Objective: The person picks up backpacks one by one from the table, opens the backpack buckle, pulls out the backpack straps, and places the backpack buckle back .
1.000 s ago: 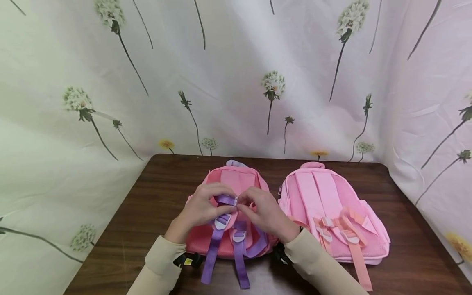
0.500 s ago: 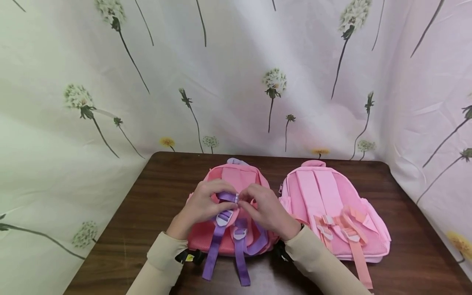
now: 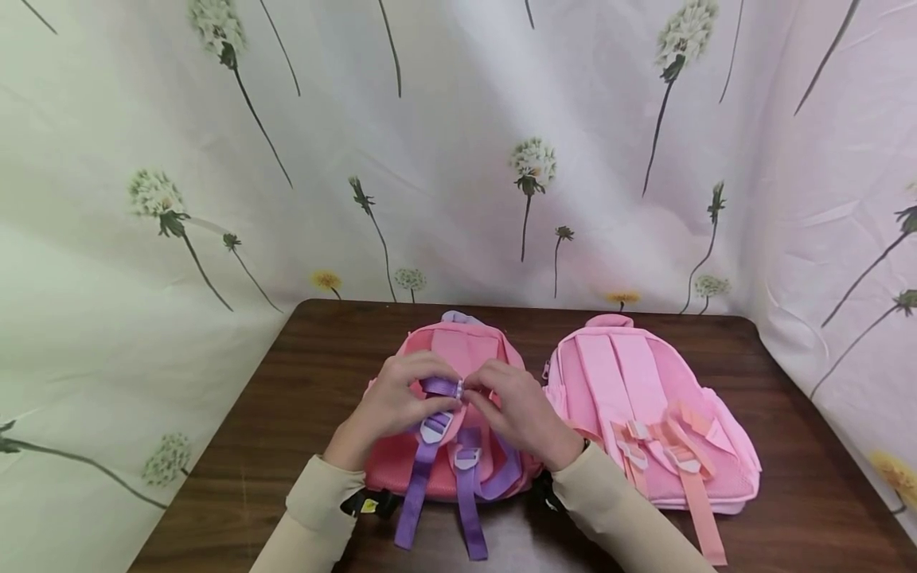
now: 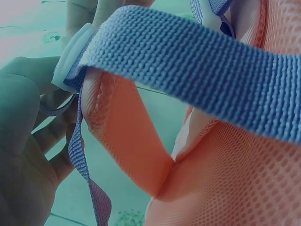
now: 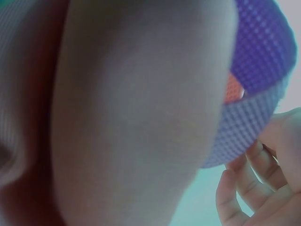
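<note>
A coral-pink backpack (image 3: pixel 458 346) lies with its straps facing up. Over it, the left hand (image 3: pixel 387 404) pinches a small white buckle (image 3: pixel 459 390) on a purple strap (image 3: pixel 438 387) between thumb and fingers. From the other side the right hand (image 3: pixel 521 410) meets it, thumb and forefinger pinching at the buckle's right edge; its grip is partly hidden. Two purple straps with white sliders (image 3: pixel 435 427) hang toward the front. The left wrist view has purple webbing (image 4: pixel 197 70) crossing close to the lens. In the right wrist view, purple webbing (image 5: pixel 265 42) curves behind blurred skin.
A lighter pink backpack (image 3: pixel 591 362) with peach straps (image 3: pixel 691 485) lies to the right on the dark wooden table (image 3: pixel 315 374). A black wrist device (image 3: pixel 368 501) shows by the left sleeve. A flower-print cloth (image 3: pixel 458 199) hangs behind.
Both hands keep nearly the same hold at the buckle. The head view shifts slightly; backpacks and straps otherwise stay in place.
</note>
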Action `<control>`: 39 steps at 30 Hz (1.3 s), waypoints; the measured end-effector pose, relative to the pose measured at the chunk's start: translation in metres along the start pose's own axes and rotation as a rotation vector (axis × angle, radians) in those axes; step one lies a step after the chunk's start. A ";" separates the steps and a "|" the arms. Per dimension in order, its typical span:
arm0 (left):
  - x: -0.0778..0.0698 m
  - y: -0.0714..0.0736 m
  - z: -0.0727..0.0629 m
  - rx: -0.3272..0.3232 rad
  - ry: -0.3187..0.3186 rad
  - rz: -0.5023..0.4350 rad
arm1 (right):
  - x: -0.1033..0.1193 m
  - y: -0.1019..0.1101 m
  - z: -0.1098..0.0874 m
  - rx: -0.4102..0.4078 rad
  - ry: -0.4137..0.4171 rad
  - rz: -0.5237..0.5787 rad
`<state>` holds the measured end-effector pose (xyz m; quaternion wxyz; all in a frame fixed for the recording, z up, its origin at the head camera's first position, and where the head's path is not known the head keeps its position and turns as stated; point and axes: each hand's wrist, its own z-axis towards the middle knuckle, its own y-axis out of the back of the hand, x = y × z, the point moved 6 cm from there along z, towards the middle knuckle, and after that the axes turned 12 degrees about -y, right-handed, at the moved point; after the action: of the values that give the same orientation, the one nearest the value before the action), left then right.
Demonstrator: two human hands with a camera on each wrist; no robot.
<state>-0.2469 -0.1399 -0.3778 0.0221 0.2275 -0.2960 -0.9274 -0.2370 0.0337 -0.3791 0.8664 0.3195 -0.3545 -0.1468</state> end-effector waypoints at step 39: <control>0.001 0.008 0.000 0.022 0.009 0.017 | -0.003 0.000 0.004 0.055 -0.020 0.108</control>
<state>-0.2480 -0.1466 -0.3736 0.0290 0.2293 -0.3083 -0.9228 -0.2415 0.0336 -0.3783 0.8604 0.3222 -0.3837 -0.0932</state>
